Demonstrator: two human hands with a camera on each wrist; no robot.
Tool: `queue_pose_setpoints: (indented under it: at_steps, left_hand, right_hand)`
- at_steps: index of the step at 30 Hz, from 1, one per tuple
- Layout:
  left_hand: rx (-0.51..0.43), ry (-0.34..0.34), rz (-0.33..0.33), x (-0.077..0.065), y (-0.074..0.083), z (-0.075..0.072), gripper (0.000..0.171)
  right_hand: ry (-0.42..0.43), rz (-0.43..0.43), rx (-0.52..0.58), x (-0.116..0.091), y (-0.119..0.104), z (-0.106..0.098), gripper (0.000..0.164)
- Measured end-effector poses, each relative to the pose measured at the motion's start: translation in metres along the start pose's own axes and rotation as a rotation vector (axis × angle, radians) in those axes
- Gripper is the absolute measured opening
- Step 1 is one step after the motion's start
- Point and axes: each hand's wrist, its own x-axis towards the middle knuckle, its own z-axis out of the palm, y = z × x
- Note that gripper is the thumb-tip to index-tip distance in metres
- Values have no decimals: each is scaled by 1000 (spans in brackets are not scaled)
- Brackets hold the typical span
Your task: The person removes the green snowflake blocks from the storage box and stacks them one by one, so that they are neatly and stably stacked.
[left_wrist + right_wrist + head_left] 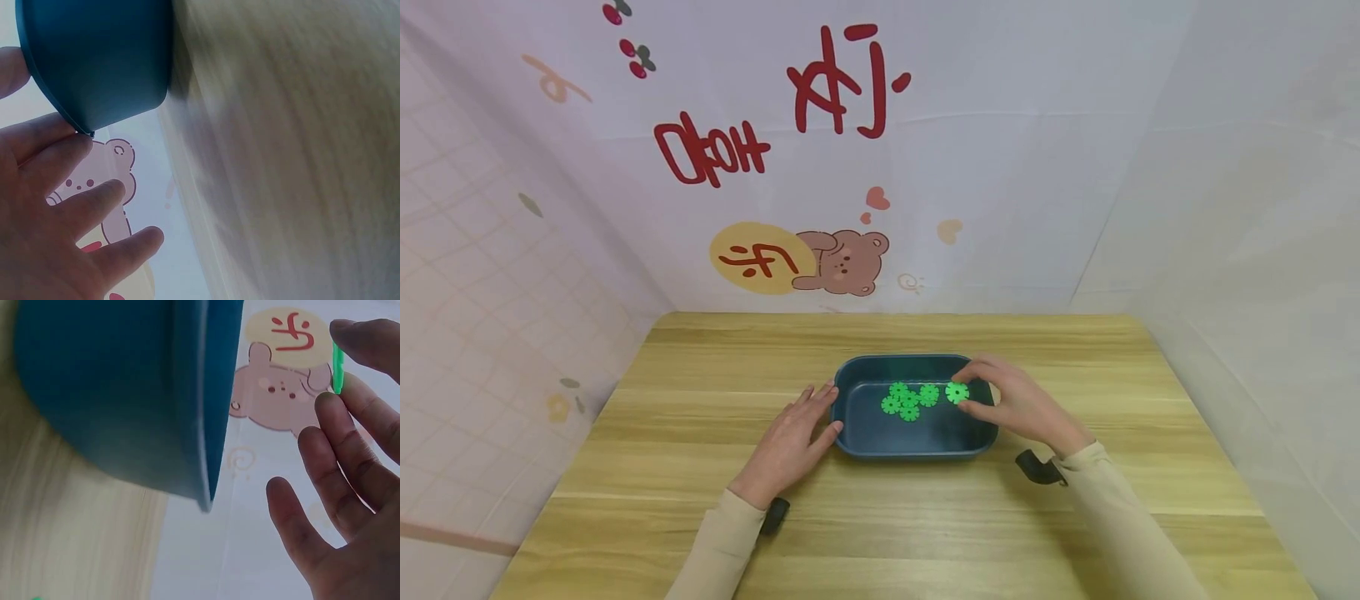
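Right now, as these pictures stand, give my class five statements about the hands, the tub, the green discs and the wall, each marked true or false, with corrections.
1. The right hand pinches a green disc. True.
2. The left hand holds a green disc as well. False: it holds no disc; its fingers touch the tub at the rim.
3. Several loose discs lie inside the tub. True.
4. The tub is bright red. False: it is dark blue.
5. The wall behind the table shows a picture of a bear. True.
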Motion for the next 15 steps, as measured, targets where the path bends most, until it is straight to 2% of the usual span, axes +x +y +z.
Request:
queue_pose_setpoints:
  at_steps: [15]
  left_hand:
    - [-5, -10, -15, -1, 2, -1, 60]
  right_hand:
    - [139, 102, 17, -32, 26, -4, 32]
